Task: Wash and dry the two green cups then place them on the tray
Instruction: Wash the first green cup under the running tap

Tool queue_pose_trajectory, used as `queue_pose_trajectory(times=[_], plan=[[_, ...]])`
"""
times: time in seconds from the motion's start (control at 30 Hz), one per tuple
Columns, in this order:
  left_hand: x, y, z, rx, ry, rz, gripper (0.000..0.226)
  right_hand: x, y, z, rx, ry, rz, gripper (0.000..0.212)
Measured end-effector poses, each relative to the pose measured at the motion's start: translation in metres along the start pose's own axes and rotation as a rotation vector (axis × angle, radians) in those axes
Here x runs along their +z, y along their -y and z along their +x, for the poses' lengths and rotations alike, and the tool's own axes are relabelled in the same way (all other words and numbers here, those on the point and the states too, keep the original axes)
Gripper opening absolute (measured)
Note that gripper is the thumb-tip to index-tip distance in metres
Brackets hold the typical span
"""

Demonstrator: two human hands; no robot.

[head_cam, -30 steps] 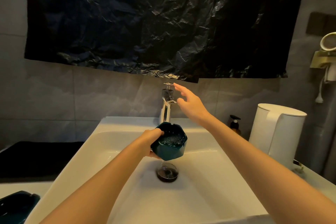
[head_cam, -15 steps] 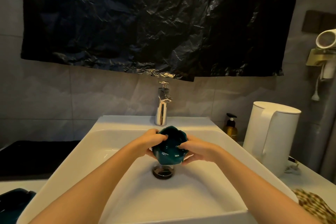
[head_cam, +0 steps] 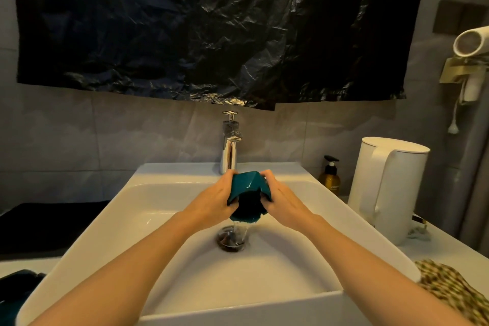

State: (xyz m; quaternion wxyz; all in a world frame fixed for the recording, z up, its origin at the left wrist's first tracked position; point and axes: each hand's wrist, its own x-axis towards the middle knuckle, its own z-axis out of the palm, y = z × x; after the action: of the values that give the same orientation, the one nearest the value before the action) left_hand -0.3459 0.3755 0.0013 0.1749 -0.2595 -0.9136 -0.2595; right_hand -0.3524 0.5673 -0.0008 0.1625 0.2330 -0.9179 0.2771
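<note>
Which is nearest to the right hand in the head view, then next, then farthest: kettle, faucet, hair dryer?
1. Faucet, just behind the right hand.
2. Kettle, on the counter to the right.
3. Hair dryer, high on the right wall.
</note>
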Motion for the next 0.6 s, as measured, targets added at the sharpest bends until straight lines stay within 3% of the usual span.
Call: queue_pose_trajectory(times=[0.17,0.3,0.43,0.6], plan=[[-0.008,0.005,-0.004,0.23,-0.201,0.182,0.06,-0.006,0.003,-0.002,-0.116,-0.152,-0.134,0.047],[-0.011,0.011,-0.005,0.393,-0.268,0.24,0.066,-0.006,0.005,-0.004,-0.201,-0.227,-0.185,0.057],[-0.011,0.006,-0.003,0.368,-0.306,0.204,0.065,-0.009,0.007,-0.001,-0.193,-0.268,-0.155,0.056],[-0.008,-0.004,-0.002,0.141,-0.213,0.169,0.062,-0.013,0.011,-0.001,-0.132,-0.253,-0.108,0.046]])
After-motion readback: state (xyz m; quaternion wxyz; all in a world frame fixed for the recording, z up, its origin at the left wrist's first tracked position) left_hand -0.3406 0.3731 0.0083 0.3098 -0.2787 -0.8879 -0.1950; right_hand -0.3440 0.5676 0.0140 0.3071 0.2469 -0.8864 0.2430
